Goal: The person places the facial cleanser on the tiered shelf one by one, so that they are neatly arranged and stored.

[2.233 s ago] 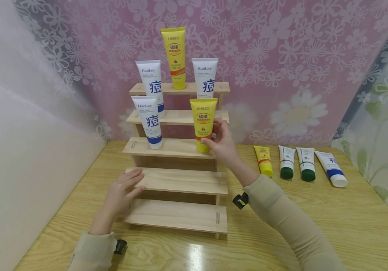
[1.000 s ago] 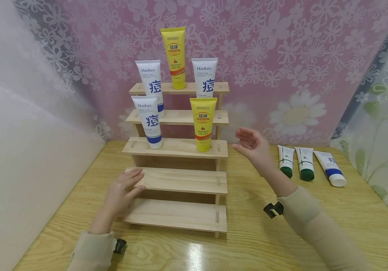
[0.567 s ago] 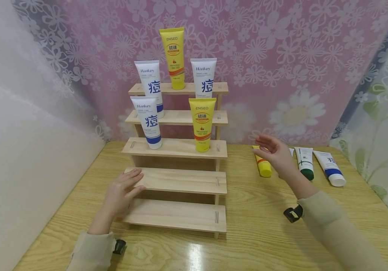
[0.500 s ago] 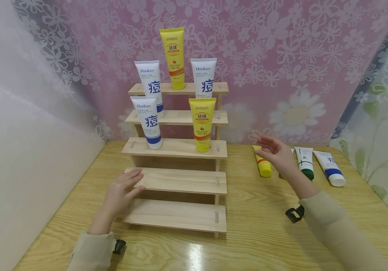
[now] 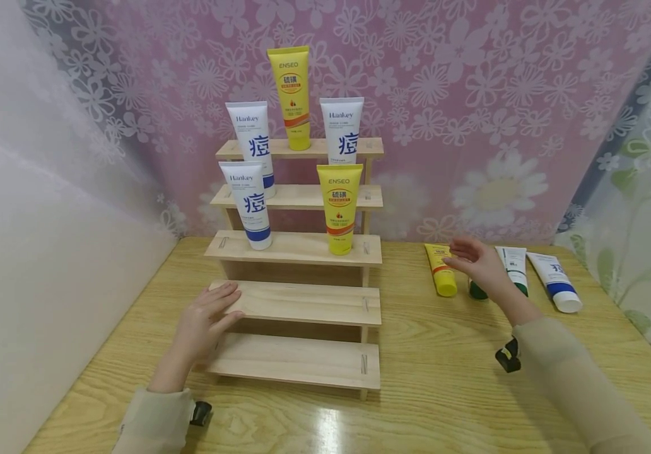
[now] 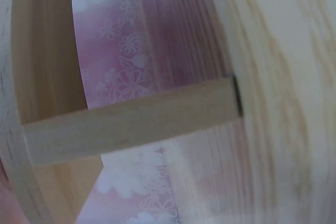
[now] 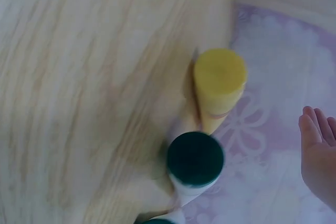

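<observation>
On the left end of a wooden tiered display rack (image 5: 303,302), my left hand (image 5: 200,321) rests with its fingers laid across the second-lowest shelf. My right hand (image 5: 481,268) holds nothing; its fingers are loosely bent above the row of tubes lying on the table. Just left of it lies a yellow tube (image 5: 442,271). Below the hand, a green-capped white tube (image 7: 195,158) is mostly hidden in the head view. Another green-capped tube (image 5: 513,265) and a blue-banded white tube (image 5: 555,280) lie farther right.
On the rack's upper shelves stand yellow tubes, one at the top (image 5: 291,94) and one lower (image 5: 339,208). White Hankey tubes stand at left back (image 5: 250,126), left front (image 5: 248,202) and right (image 5: 342,126). A flowered pink backdrop (image 5: 416,157) rises behind.
My right hand let go of the yellow tube standing on the middle shelf and moved right, over the lying tubes. My left hand stayed on the rack.
</observation>
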